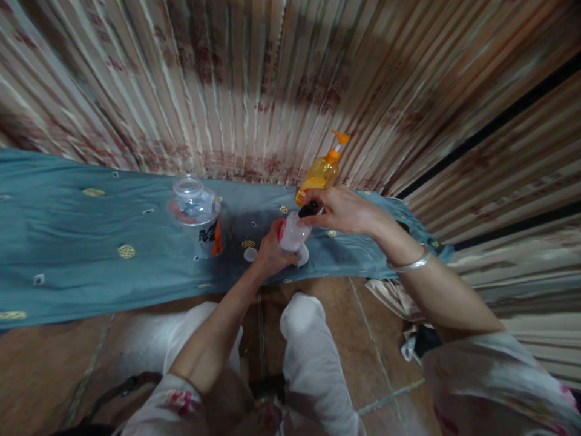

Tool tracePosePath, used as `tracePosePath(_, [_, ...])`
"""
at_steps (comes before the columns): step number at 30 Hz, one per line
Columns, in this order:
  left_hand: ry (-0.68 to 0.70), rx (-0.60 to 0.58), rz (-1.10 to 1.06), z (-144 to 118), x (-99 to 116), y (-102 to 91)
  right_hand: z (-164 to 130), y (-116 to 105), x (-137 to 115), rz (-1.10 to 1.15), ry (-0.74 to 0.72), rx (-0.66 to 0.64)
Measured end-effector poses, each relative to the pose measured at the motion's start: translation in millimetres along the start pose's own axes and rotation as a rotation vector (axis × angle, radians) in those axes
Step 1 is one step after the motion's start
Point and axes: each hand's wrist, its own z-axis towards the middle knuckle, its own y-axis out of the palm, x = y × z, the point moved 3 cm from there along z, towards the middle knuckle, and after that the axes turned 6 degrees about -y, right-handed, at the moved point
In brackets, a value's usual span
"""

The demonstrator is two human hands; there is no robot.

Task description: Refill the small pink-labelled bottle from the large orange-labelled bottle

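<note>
My left hand (pixel 270 251) grips the body of a small pale pink bottle (pixel 293 233) that stands on a blue cloth (pixel 68 242). My right hand (pixel 340 209), with a silver bangle on the wrist, pinches the bottle's black cap (pixel 308 209) from above. Just behind my right hand stands an orange pump bottle (pixel 320 172). A small white round lid (pixel 250 254) lies on the cloth left of my left hand.
A clear plastic jar (pixel 196 212) with an orange label stands on the cloth to the left. A striped, flowered curtain (pixel 272 79) hangs behind. My knees in white trousers (pixel 308 345) are below, over a brown tiled floor (pixel 45 363).
</note>
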Motion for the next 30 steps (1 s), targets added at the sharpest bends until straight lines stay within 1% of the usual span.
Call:
tracePosePath(4, [0.000, -0.006, 0.003, 0.6, 1.0, 2.0, -1.9, 1.4, 4.9, 0.061, -0.026, -0.018])
tracePosePath(9, [-0.007, -0.004, 0.003, 2.1, 0.4, 4.4, -2.5, 2.1, 8.9, 0.076, 0.013, 0.018])
tracePosePath(13, [-0.007, -0.009, -0.001, 3.1, 1.0, 6.3, -2.7, 3.5, 10.5, 0.077, 0.035, -0.002])
tracePosePath(15, [-0.006, -0.010, -0.003, 3.6, 1.6, 7.0, -2.6, 3.5, 12.4, 0.079, 0.045, 0.016])
tracePosePath(17, [-0.005, -0.011, -0.004, 4.1, 1.8, 7.5, -2.2, 4.1, 14.1, 0.110, 0.026, 0.023])
tracePosePath(20, [-0.004, -0.006, -0.003, 4.5, 1.6, 7.7, -1.3, 6.5, 15.9, 0.158, -0.009, -0.014])
tracePosePath(22, [-0.007, -0.002, -0.003, 4.2, 1.2, 7.3, -1.0, 7.3, 17.0, 0.139, 0.009, -0.017])
tracePosePath(24, [-0.008, -0.004, -0.003, 3.5, 1.1, 6.7, -1.1, 6.8, 17.1, 0.103, 0.036, 0.009])
tracePosePath(26, [-0.006, -0.005, -0.004, 2.8, 1.2, 5.9, -1.2, 6.2, 15.1, 0.090, 0.029, 0.022])
tracePosePath(30, [0.001, 0.004, -0.006, 2.7, 1.2, 4.2, -1.5, 5.9, 10.7, 0.033, 0.016, -0.011])
